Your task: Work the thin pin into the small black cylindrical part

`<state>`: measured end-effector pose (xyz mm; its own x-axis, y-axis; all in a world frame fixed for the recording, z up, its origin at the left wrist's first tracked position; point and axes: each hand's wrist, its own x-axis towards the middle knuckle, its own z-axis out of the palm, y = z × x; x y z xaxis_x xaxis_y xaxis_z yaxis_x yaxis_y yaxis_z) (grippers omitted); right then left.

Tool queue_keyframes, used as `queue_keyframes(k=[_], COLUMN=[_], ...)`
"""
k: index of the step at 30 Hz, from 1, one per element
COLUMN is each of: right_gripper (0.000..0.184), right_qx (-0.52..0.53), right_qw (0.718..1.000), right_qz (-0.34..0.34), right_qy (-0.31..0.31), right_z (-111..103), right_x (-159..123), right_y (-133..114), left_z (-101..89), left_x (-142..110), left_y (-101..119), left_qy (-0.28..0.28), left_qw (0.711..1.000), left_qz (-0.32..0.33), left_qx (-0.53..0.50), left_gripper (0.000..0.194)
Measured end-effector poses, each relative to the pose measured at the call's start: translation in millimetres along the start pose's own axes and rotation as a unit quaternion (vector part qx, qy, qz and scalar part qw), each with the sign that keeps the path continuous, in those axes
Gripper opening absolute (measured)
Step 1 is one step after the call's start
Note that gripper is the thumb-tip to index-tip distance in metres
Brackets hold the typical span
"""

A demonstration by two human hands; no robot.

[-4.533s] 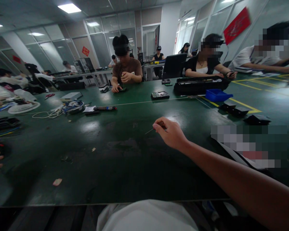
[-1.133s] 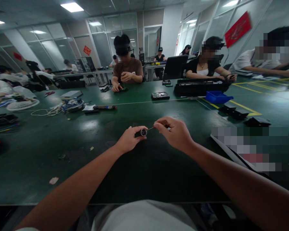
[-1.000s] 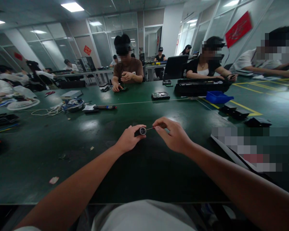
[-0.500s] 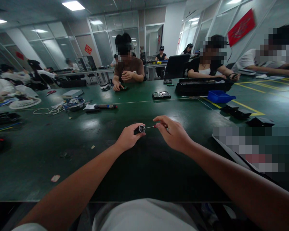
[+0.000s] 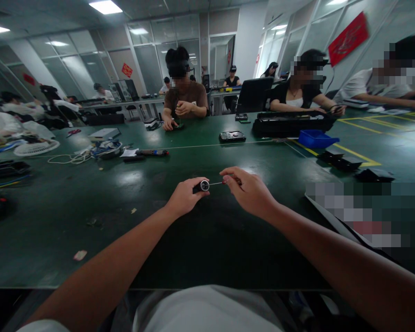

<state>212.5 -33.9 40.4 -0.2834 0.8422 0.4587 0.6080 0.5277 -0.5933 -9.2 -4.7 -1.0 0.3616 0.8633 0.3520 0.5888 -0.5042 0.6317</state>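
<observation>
My left hand (image 5: 186,197) is closed around a black cylindrical part (image 5: 203,186) whose round, silver-rimmed end faces me. In my right hand (image 5: 247,190) is a screwdriver (image 5: 217,184) with a thin metal shaft and a red handle, mostly covered by the fingers. Its shaft points left and its tip meets the open end of the cylindrical part; how deep the tip sits is too small to make out. Both hands are held above the green table (image 5: 228,249), in front of my body.
Ahead lies a hard drive (image 5: 232,136), with a long black device (image 5: 293,124) and a blue bin (image 5: 317,139) to its right. Black pieces (image 5: 339,161) rest at the right. Cables (image 5: 105,149) and a dark tool (image 5: 152,153) are left. Across the table a person (image 5: 185,97) handles a small part.
Both hands keep nearly the same place, with the screwdriver still at the cylindrical part. The view has shifted very slightly.
</observation>
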Motion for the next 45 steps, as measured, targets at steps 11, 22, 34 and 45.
queue_keyframes(k=[11, 22, 34, 45], right_gripper=[0.029, 0.029, 0.025, 0.025], right_qx=[0.016, 0.008, -0.014, 0.017], right_qw=[0.999, 1.000, 0.999, 1.000], right_qz=[-0.033, -0.017, -0.031, -0.015], right_qy=[0.007, 0.008, 0.000, -0.020], right_z=[0.6, 1.3, -2.3, -2.7], right_x=[-3.3, -1.6, -1.4, -3.1], right_y=[1.0, 2.2, 1.0, -1.5], left_z=[-1.5, -2.6, -2.1, -2.2], left_x=[-0.4, -0.4, -0.8, -1.0], left_y=[3.1, 6.0, 8.3, 3.3], left_qy=[0.006, 0.000, -0.008, 0.005], left_qw=[1.000, 1.000, 1.000, 1.000], left_qz=[-0.005, -0.006, -0.010, -0.012], left_qx=[-0.006, 0.000, 0.001, 0.002], left_gripper=[0.029, 0.027, 0.029, 0.035])
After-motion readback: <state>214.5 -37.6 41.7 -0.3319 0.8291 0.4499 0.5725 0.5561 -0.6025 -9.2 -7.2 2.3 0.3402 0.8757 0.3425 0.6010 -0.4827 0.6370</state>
